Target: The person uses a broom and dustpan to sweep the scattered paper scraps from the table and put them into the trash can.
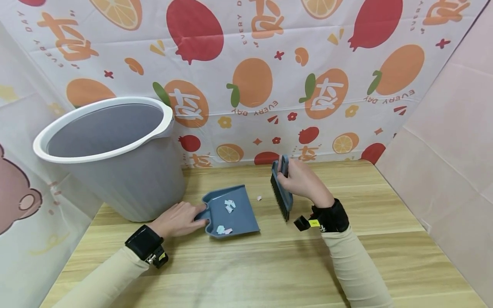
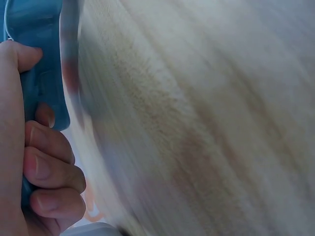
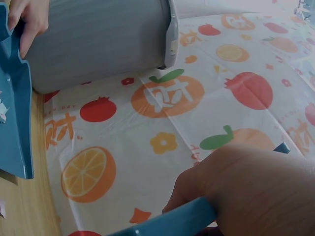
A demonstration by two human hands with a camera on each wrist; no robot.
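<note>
My left hand [image 1: 179, 220] grips the handle of a blue dustpan [image 1: 242, 216] on the wooden table. In the left wrist view its fingers [image 2: 54, 172] curl round that handle. Several pale blue and pink paper scraps [image 1: 229, 205] lie in the pan. To the right, my right hand [image 1: 304, 182] holds a small blue brush [image 1: 283, 196] by its handle, dark bristles facing the pan. One pinkish scrap [image 1: 259, 198] lies on the table between pan and brush. In the right wrist view part of the brush handle [image 3: 182, 219] shows below the hand.
A large grey bin [image 1: 135, 179] with a white rim stands at the back left, close behind my left hand. Fruit-printed cloth [image 1: 250, 119] hangs along the table's back edge. Pale cloth walls [image 1: 454, 171] rise at both sides of the wooden table [image 1: 246, 273].
</note>
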